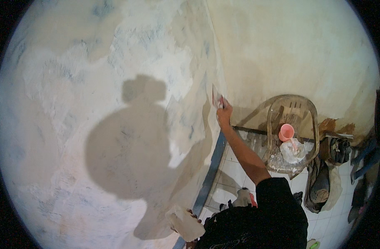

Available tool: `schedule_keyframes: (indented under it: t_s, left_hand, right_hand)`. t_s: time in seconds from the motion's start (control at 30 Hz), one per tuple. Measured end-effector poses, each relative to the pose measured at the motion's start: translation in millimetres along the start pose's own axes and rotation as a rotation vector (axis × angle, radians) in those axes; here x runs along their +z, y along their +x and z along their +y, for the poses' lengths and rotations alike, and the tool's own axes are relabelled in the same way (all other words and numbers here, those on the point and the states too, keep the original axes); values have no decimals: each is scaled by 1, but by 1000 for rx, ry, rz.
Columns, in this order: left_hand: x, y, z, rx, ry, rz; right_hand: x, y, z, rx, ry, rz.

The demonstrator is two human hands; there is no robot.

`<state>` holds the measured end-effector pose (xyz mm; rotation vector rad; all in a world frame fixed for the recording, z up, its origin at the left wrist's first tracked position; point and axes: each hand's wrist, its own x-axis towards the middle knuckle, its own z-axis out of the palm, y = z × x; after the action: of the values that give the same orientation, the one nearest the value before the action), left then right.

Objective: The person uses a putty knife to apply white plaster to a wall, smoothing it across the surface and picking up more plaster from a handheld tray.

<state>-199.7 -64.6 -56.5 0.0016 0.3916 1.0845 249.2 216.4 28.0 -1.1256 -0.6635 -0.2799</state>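
My right hand (225,111) is closed around a putty knife (216,98) with a reddish handle. Its thin blade is at the patchy white wall (148,54), close to the corner with the cream wall (289,45). Low in the view, my left hand (194,218) grips a pale flat piece (183,224), like a small board or sheet, beside the wall. Most of the left fingers are hidden behind it. Whitish filler covers the wall in uneven patches, with bluish areas showing through.
A worn plastic chair (316,133) stands in the corner, splattered white, holding a pink cup (286,132) and a white plastic bag (293,151). Bags and bundles (319,186) lie on the tiled floor (229,176) to the right. A blue-grey skirting strip (214,164) edges the wall.
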Motion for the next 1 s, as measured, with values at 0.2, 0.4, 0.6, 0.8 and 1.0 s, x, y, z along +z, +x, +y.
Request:
schedule_keyframes:
  t_s: [0.2,0.4,0.6,0.8,1.0]
  left_hand:
    - [6,-3,-13,125,50,-78]
    - [46,-6,-24,231,625,396]
    - [21,16,-17,185,-47,-207]
    - [23,26,-5,92,-167,-158]
    - [8,27,3,131,-85,-57]
  right_hand:
    - [60,90,3,-29,-131,-16]
    - [87,88,-7,-168,-142,-52]
    - [87,-10,-43,-141,-156,-158]
    - [49,-121,-113,60,-103,-392]
    - [5,-222,-169,39,-107,-566]
